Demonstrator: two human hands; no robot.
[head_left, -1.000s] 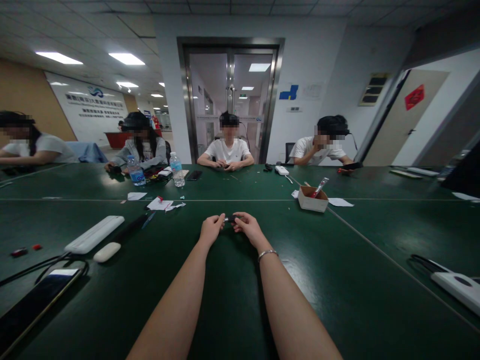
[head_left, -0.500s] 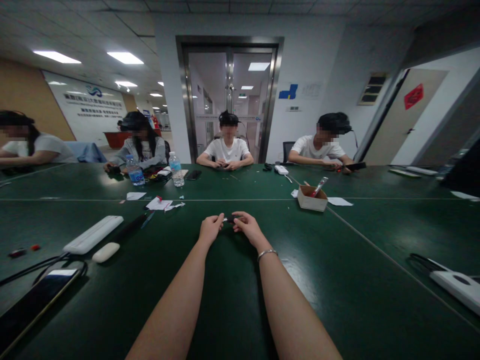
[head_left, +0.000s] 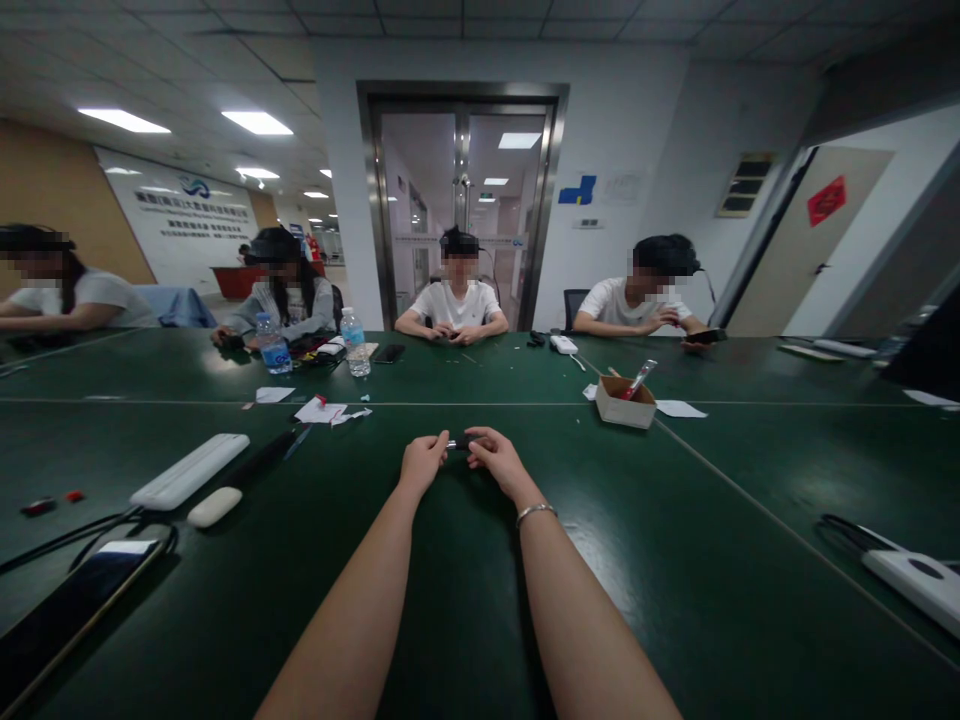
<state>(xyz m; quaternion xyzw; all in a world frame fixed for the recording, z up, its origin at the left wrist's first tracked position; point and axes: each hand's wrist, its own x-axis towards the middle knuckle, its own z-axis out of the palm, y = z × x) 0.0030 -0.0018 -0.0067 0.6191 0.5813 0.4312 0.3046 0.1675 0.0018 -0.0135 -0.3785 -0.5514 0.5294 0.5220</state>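
Observation:
Between both hands, just above the green table (head_left: 465, 600), is a small black object with a silver metal end (head_left: 452, 444); its exact kind is too small to make out. My left hand (head_left: 424, 465) is closed, thumb and fingers pinching at the silver end. The black part sits in the curled fingers of my right hand (head_left: 501, 464), which partly cover it. A silver bangle (head_left: 537, 512) circles my right wrist.
On the left lie a white power strip (head_left: 191, 470), a white oval case (head_left: 215, 508), a pen (head_left: 297, 441) and a phone (head_left: 82, 600). Paper scraps (head_left: 321, 410), bottles (head_left: 355, 345) and a small cardboard box (head_left: 625, 408) are farther off. Several people sit opposite.
My hands keep almost the same grip on the small black object. The view has tilted up slightly. Across the table at right, a person has raised one hand above a dark item.

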